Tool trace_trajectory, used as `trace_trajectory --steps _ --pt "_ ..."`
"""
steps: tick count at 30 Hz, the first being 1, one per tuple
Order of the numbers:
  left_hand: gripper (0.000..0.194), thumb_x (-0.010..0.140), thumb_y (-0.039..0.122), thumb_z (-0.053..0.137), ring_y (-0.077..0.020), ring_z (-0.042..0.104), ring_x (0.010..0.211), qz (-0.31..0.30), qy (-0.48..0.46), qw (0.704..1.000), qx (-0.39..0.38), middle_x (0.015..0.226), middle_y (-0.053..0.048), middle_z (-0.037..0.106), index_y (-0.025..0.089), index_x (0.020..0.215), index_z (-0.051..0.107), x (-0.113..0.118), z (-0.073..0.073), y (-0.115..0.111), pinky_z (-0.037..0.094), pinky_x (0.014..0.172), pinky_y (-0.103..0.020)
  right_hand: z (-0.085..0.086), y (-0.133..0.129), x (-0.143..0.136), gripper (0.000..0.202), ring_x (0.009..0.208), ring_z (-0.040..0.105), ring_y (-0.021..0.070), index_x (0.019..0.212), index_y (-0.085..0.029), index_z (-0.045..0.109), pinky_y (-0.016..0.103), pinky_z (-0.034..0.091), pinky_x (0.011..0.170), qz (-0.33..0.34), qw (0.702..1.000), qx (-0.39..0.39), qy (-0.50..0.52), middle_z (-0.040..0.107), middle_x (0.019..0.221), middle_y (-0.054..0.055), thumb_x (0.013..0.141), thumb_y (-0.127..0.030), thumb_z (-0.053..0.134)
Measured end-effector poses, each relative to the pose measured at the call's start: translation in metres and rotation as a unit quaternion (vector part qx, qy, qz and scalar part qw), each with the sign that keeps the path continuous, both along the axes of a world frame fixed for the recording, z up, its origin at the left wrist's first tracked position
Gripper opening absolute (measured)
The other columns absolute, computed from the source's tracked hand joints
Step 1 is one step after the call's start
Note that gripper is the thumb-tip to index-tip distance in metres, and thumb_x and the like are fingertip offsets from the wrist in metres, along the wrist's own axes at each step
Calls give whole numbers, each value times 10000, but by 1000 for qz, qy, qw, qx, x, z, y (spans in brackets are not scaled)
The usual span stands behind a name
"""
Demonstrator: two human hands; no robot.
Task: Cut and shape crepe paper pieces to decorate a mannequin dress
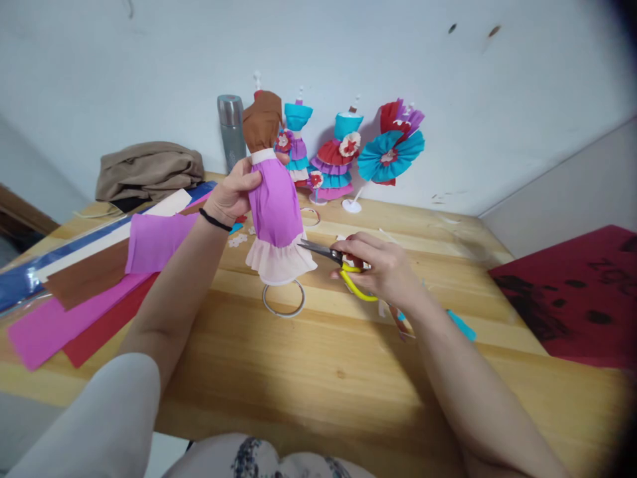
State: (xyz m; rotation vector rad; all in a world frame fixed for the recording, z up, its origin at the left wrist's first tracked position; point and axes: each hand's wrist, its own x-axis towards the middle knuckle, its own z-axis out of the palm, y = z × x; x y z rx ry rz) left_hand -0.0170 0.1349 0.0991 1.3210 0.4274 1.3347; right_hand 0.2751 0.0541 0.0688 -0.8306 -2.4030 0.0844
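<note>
My left hand (237, 190) is wrapped round the waist of a small paper dress (273, 206) on a mannequin stand. The dress has a brown top, a white waistband, a purple skirt and a ruffled cream hem; it is held upright over the table. In my right hand (385, 262) is a pair of scissors (323, 251) with yellow handles. The blades point left and their tips are at the right edge of the skirt, close to where purple meets cream; whether they touch is unclear. A metal ring (283, 313) lies just below the hem.
Several finished paper dresses (334, 153) on stands line the wall. A grey bottle (231, 136) and brown folded cloth (149, 171) are at back left. Coloured crepe paper strips (84, 318) lie left. Small scraps, one turquoise (462, 325), lie right, near a red panel (572, 292).
</note>
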Motion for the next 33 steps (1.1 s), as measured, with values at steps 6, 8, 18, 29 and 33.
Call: trace_trajectory --steps 6,8,18,29,33 --pt "452 632 345 851 -212 719 810 -27 0 1000 -3 794 -22 709 138 999 686 -1 1 1 582 782 -303 -1 1 0 275 612 585 153 1032 -226 691 279 434 548 0 1000 -13 6 686 853 70 890 -462 675" --pt "417 686 321 815 -242 730 896 -5 4 1000 -18 791 -24 700 133 1030 673 -1 0 1 578 829 -325 -1 1 0 280 618 595 154 1026 -217 690 275 436 550 1 1000 -4 9 690 854 75 886 -459 681" --pt "337 715 321 756 -256 722 933 14 9 1000 -12 796 -18 690 184 1009 667 1 -1 1 556 814 -332 1 -2 -2 261 671 635 200 1020 -228 702 306 446 571 -28 999 -8 -23 688 815 76 917 -454 622" --pt "556 549 407 916 -171 691 707 -60 12 998 -1 800 -21 730 146 1000 723 3 2 -1 563 673 -264 -5 0 -1 242 625 608 157 993 -200 745 270 394 557 -47 997 38 -52 702 780 53 921 -398 626" --pt "570 531 439 916 -208 716 753 -43 38 998 -1 793 -32 729 153 985 724 3 2 0 565 692 -290 -5 0 -2 239 625 606 155 988 -201 748 265 385 562 -49 997 31 -45 692 767 56 919 -396 630"
